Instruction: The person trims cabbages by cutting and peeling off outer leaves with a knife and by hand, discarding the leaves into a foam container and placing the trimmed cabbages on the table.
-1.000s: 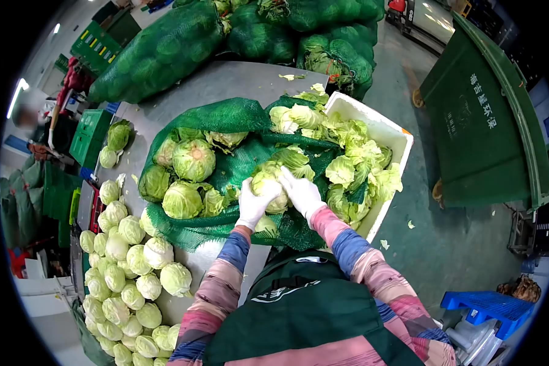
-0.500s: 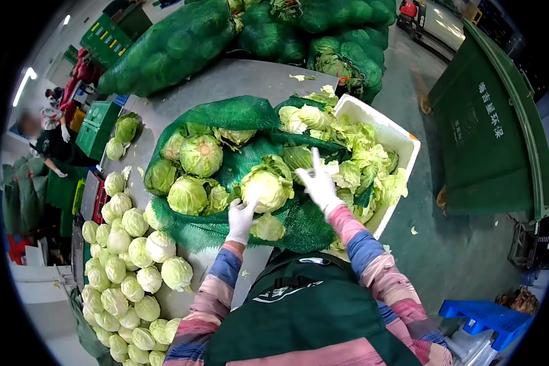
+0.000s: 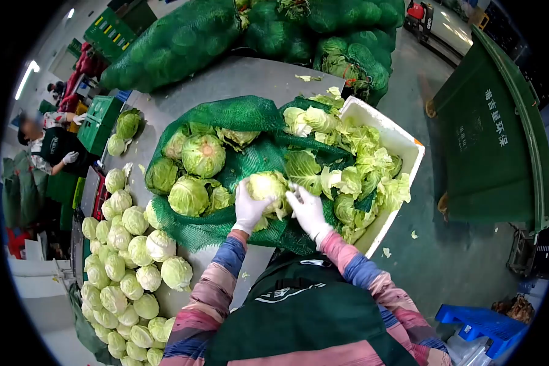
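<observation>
Right hand (image 3: 307, 210) has swung back from beside the loose leaves to the right edge of the cabbage (image 3: 265, 185); left hand (image 3: 250, 208) has slid up around its left side; a co-worker (image 3: 56, 141) at far left now shows more fully, beside a green crate (image 3: 100, 125). Both my hands are in white gloves. My left is clamped on the cabbage, thumb on the near face; my right has its fingertips against the right side, can't tell if they pinch a leaf. Cabbage sits at centre, pale side up, held over the open green mesh bag (image 3: 229, 114), which lies on the grey bench (image 3: 226, 73). More untrimmed cabbages (image 3: 204, 155) lie in the bag's left part. To the right, a white foam box (image 3: 412, 137) heaped with loose leaves (image 3: 372, 160), some spilling out toward the bag. To my left, a big pile of pale trimmed cabbages (image 3: 148, 276) packed close together, plus two greener cabbages (image 3: 127, 124) farther up the bench. Beyond my work, stuffed green mesh bags (image 3: 171, 50) along the far edge. Off to the right, a large green wheeled bin (image 3: 488, 146) on the floor, blue pallet (image 3: 483, 324) at lower right, a few leaf scraps (image 3: 387, 251) between.
</observation>
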